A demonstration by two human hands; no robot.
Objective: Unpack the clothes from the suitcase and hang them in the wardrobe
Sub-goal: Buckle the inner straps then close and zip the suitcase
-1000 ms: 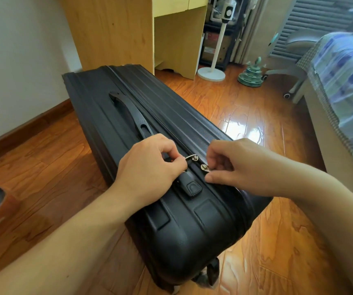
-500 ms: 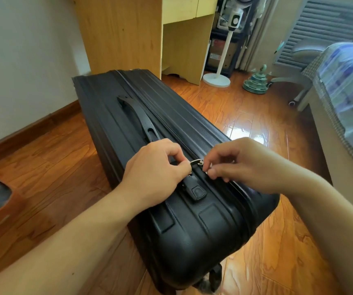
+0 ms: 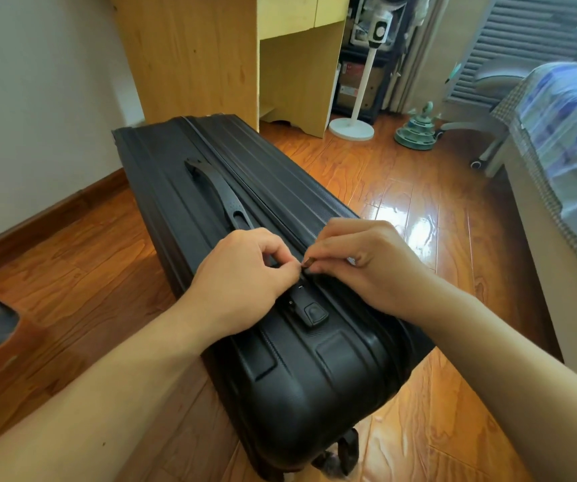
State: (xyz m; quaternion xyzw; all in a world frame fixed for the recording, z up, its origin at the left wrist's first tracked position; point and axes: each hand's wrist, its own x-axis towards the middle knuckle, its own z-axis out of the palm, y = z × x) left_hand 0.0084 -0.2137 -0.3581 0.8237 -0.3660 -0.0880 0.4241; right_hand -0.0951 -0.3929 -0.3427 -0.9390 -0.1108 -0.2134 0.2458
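A black hard-shell suitcase (image 3: pixel 280 370) stands on its side on the wooden floor, closed, with its carry handle (image 3: pixel 215 191) on top. Both hands meet at the zipper line just above the black lock (image 3: pixel 309 311). My left hand (image 3: pixel 245 280) has thumb and forefinger curled, pinching a zipper pull. My right hand (image 3: pixel 360 262) pinches the other zipper pull (image 3: pixel 307 263) with its fingertips. No clothes show.
A light wooden wardrobe (image 3: pixel 189 53) stands behind the suitcase by the white wall. A white fan stand (image 3: pixel 351 128), a green ornament (image 3: pixel 417 132), a chair base (image 3: pixel 478 147) and a bed with blue bedding (image 3: pixel 572 133) lie to the right. Open floor lies between.
Both hands have drawn closer together on the zipper pulls, which are now mostly covered by the fingers. The camera has tilted down slightly.
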